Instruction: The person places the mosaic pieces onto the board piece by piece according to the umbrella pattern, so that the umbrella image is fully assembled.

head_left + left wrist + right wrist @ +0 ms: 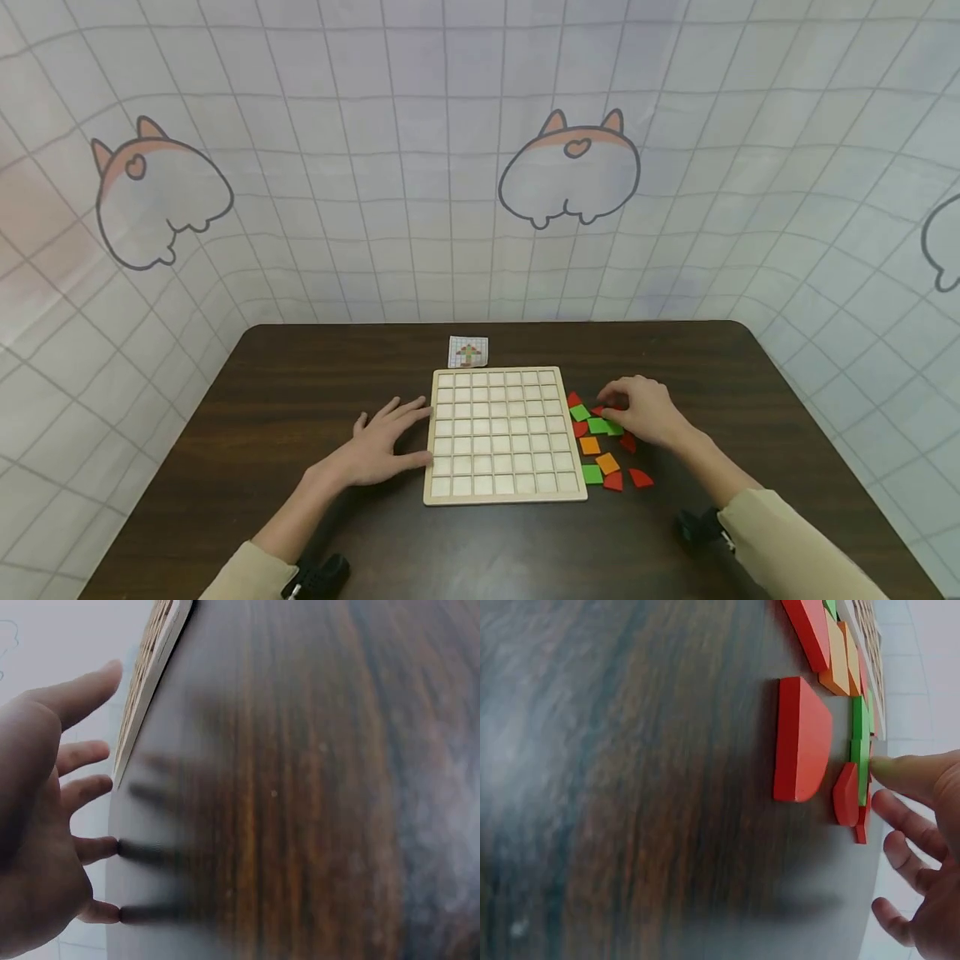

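A pale wooden grid board (506, 502) lies on the dark table, its square cells bare. My left hand (378, 446) is spread at the board's left edge, thumb and fingertips right at the rim; in the left wrist view the fingers (90, 850) are straight and apart. To the right of the board is a loose cluster of flat pieces: red quarter-rounds (640, 478), green squares (592, 474) and orange squares (590, 446). Over the far side of this cluster, my right hand (647, 408) reaches down, thumb and loosely bent fingers close to a red piece (597, 411) and green ones.
A small pattern card (468, 352) with a coloured picture on a grid lies just beyond the board. Behind the table (315, 358) hangs a white checked cloth (360, 208) with cartoon figures. Nearest the right wrist camera lies a red piece (802, 742).
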A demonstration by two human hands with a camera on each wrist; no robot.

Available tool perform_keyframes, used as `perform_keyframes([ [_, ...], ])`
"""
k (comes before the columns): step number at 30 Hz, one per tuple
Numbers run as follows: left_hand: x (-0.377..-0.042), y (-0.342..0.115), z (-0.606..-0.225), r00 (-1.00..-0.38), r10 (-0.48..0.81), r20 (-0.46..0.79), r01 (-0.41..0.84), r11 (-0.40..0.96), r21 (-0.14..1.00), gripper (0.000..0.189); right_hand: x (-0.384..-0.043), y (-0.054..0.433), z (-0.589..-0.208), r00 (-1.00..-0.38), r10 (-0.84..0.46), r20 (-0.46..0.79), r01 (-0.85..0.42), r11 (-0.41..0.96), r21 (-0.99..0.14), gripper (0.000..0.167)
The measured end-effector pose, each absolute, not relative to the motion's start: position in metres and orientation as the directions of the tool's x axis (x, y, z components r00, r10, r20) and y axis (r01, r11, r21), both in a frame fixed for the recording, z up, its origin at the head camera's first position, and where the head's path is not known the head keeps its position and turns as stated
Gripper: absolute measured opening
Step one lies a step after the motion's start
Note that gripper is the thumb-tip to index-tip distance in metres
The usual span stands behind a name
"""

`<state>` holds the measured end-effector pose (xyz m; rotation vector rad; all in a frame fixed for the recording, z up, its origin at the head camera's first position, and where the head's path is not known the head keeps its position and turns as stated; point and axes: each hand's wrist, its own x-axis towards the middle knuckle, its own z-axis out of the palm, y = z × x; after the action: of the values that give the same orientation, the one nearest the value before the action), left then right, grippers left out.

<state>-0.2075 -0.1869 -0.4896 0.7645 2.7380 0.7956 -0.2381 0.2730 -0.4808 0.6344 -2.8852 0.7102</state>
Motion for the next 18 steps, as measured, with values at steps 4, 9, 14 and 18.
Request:
perform_keyframes([
  [4,-0.208,-0.187,-0.489,-0.838,0.542,-0.065,0.428,0.726,0.539,0.086,-0.241,0.269,-0.481,-0.915,-0.359,0.187,-0.404,0.821,-0.402,0.009],
  [9,-0.207,-0.187,-0.487,-0.824,0.556,-0.11,0.418,0.726,0.546,0.094,-0.244,0.268,-0.482,-0.915,-0.355,0.193,-0.403,0.828,-0.39,0.007],
  [14,-0.206,-0.186,-0.486,-0.808,0.568,-0.153,0.417,0.737,0.531,0.102,-0.249,0.266,-0.484,-0.919,-0.35,0.183,-0.394,0.821,-0.413,0.007],
  [18,-0.207,-0.185,-0.484,-0.804,0.571,-0.163,0.413,0.734,0.539,0.105,-0.253,0.265,-0.486,-0.925,-0.334,0.18,-0.379,0.814,-0.439,0.009],
])
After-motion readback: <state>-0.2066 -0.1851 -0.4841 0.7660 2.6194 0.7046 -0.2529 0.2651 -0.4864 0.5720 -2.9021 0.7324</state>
